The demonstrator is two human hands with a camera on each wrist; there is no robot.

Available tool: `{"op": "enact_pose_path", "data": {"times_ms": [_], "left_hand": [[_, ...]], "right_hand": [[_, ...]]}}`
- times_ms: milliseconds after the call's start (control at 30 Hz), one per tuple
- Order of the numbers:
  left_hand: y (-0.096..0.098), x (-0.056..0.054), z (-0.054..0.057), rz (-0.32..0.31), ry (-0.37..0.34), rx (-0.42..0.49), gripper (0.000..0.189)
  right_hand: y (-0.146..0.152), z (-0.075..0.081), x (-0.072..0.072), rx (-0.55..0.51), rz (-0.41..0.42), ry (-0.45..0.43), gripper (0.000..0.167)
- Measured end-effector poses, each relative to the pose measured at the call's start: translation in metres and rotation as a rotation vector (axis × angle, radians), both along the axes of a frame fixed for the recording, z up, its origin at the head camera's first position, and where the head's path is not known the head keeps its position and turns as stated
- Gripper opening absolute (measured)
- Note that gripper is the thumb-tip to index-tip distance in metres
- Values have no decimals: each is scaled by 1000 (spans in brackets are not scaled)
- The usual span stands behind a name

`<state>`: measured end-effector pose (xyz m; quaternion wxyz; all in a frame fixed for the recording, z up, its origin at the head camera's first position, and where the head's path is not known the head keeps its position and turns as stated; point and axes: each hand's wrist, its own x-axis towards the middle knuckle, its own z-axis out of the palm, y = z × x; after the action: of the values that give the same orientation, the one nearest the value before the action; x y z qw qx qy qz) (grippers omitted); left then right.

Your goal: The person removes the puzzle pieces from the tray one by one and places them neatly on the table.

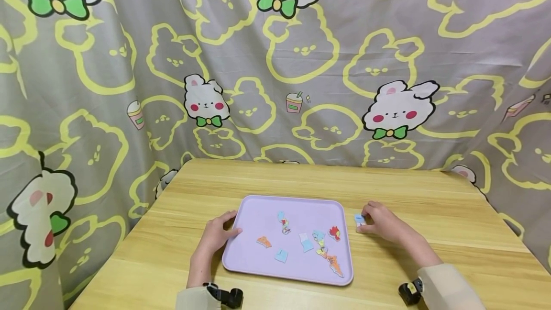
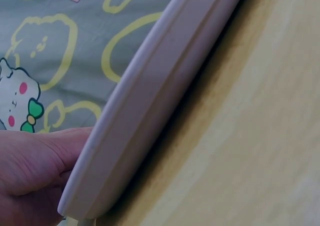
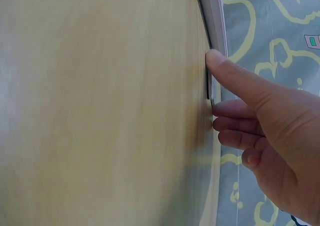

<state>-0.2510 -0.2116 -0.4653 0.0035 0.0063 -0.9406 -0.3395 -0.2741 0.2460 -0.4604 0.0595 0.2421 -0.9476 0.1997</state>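
Note:
A lilac tray (image 1: 258,271) lies on the wooden table. My left hand (image 1: 215,233) grips its left rim, the thumb over the edge; in the left wrist view that hand (image 2: 35,171) is partly hidden behind the tray's side (image 2: 135,106). Right of the tray, my right hand (image 1: 385,224) holds a small light blue and white puzzle piece (image 1: 358,219) by its edges, flat near the tabletop. The right wrist view shows thumb and fingers of the hand (image 3: 280,126) at opposite ends of the thin piece (image 3: 210,86).
Several puzzle pieces lie in the tray: an orange one (image 1: 264,242), a light blue one (image 1: 281,255), a blue and white one (image 1: 306,243), a red one (image 1: 334,233) and longer joined-looking strips (image 1: 320,239). Behind the table (image 1: 206,181) hangs a patterned curtain (image 1: 258,109).

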Motion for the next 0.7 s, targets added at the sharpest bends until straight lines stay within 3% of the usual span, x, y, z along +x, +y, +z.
{"op": "enact_pose_path", "data": {"times_ms": [367,700], "left_hand": [[0,0,0,7,-6,7,55],[1,0,0,8,3,-1,55]], "right_hand": [[0,-1,1,-24,-14,-16,40],[1,0,3,-178,-35,-39,41]]}}
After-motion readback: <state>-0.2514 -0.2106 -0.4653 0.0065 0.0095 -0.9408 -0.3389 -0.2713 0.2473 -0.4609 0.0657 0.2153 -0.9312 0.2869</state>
